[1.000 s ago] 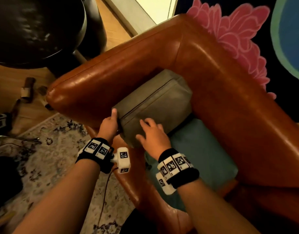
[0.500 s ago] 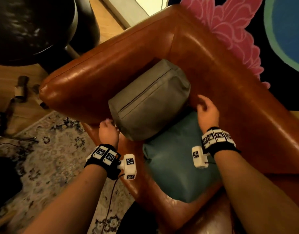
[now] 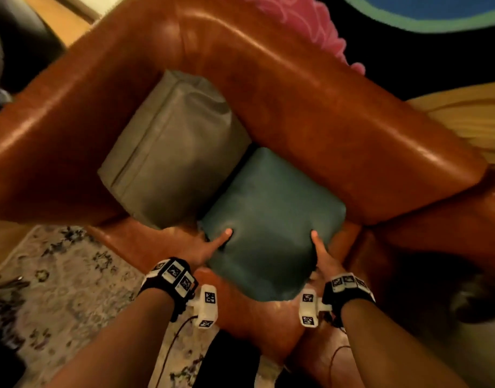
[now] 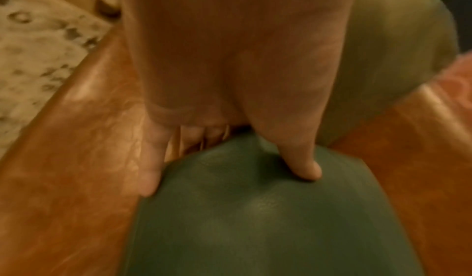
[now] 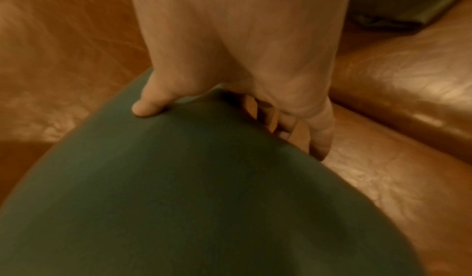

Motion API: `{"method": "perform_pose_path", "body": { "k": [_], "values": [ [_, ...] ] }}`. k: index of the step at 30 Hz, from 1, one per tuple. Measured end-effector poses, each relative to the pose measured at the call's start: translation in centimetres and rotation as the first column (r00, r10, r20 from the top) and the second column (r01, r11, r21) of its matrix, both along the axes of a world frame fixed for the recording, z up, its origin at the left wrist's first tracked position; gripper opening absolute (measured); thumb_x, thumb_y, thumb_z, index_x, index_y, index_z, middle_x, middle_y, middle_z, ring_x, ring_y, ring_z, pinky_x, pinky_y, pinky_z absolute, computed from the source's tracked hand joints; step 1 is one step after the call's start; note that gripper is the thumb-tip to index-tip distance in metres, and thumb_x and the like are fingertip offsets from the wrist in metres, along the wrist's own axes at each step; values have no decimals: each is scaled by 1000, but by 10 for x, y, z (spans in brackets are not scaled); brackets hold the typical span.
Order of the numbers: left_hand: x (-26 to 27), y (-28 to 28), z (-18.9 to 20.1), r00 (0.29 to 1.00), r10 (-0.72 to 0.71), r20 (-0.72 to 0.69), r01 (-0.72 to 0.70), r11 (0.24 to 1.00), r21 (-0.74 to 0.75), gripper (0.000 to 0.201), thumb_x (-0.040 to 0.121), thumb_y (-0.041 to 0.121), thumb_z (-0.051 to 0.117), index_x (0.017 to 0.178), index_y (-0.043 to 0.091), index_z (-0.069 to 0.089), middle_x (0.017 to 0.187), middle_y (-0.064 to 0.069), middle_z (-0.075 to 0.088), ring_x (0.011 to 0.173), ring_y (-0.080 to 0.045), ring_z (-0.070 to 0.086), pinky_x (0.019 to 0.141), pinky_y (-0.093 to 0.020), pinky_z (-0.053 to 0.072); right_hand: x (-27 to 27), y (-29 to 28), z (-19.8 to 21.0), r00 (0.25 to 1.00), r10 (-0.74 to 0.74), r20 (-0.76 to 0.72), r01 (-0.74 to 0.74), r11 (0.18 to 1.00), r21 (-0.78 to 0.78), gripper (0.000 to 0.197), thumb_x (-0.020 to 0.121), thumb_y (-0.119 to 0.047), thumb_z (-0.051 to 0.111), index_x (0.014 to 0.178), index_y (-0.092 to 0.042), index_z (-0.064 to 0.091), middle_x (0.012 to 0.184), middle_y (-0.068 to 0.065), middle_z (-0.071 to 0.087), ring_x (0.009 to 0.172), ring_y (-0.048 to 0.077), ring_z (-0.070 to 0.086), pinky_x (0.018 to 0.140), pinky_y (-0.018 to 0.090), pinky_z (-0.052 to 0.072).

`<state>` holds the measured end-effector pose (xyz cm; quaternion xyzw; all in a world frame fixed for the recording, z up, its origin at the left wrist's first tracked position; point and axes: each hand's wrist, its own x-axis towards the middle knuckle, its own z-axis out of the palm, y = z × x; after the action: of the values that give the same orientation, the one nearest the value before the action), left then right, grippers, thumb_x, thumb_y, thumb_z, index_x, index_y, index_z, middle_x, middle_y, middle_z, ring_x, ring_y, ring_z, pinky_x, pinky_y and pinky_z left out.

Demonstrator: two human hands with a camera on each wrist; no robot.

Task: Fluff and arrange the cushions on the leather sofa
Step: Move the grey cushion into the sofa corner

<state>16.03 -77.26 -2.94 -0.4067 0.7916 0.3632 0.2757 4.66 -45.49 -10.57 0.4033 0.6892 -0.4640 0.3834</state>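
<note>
In the sofa corner, head view: the teal cushion (image 3: pixel 271 219) leans on the backrest of the leather sofa (image 3: pixel 338 113), touching the grey cushion (image 3: pixel 173 147) propped against the armrest.
Head view, your grip: your left hand (image 3: pixel 204 252) and right hand (image 3: pixel 323 259) clasp the teal cushion's near corners, thumbs dug into its face.
Left wrist view, feel: the thumb (image 4: pixel 301 159) sinks a dent, fingers tucked beneath; so it is likely soft and light, with a smooth, maybe slippery cover.
Right wrist view, feel: the same clasp, thumb (image 5: pixel 150 104) on top and fingers under the edge.
Where to hold: keep to opposite corners or side edges; judging by the dents, squeezing there should plump the filling.
</note>
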Motion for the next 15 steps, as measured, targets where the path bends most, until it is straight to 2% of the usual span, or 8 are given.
{"method": "perform_pose_path", "body": {
  "k": [2,4,5,7,9,10,13,15],
  "values": [
    [-4,18,-7,967,245,76,-254,871,421,96,59,91,61,131,26,59,119,1,71,102,-21,70,85,-46,60,-16,43,-58,978,104,-183,-90,993,81,103,44,-92,71,133,-43,53,133,-11,63,123,19,61,105,47,49],
    [-6,38,-9,957,277,84,-265,724,637,96,63,79,72,143,30,47,136,4,62,119,-21,64,87,-41,61,-29,38,-26,934,201,-294,-170,977,128,97,62,-87,66,139,-29,55,136,-7,62,129,20,57,112,42,43],
    [-5,46,-7,974,223,-32,-153,761,630,96,67,77,71,146,31,44,142,8,56,128,-19,58,92,-34,59,-32,21,15,912,229,-340,-193,971,138,82,77,-74,64,136,-18,59,135,1,63,128,24,57,113,40,41],
    [1,59,-11,935,-26,-355,144,940,309,95,77,71,68,155,35,26,155,15,39,146,-10,35,115,-35,41,-38,0,89,832,354,-426,-285,933,220,53,99,-45,55,130,-2,61,132,18,61,129,33,53,113,35,36],
    [8,82,-18,842,-212,-496,293,952,90,101,84,58,69,159,33,6,167,7,17,154,-10,12,126,-38,11,-45,3,118,694,537,-479,-377,839,393,44,104,-36,46,126,-1,62,126,25,57,126,40,49,111,41,35],
    [10,98,-19,829,-346,-438,408,912,51,93,90,54,64,159,31,6,168,0,12,155,-15,8,126,-38,6,-47,0,132,607,643,-467,-426,759,492,43,104,-38,45,127,-6,63,122,22,55,123,40,48,108,47,37],
    [-2,130,-19,719,-658,-223,687,722,84,48,101,48,46,145,30,47,154,-4,45,140,-24,41,119,-38,26,-46,-19,153,318,855,-410,-429,516,741,43,102,-45,43,139,-29,57,114,6,51,110,30,45,92,51,40],
    [-28,126,-10,865,-403,-298,449,888,101,31,99,27,55,128,20,63,131,-12,65,119,-30,62,102,-39,47,-38,-36,158,117,916,-384,-426,396,813,48,97,-52,38,141,-39,53,111,1,51,103,26,45,85,46,39]
  ]
}}
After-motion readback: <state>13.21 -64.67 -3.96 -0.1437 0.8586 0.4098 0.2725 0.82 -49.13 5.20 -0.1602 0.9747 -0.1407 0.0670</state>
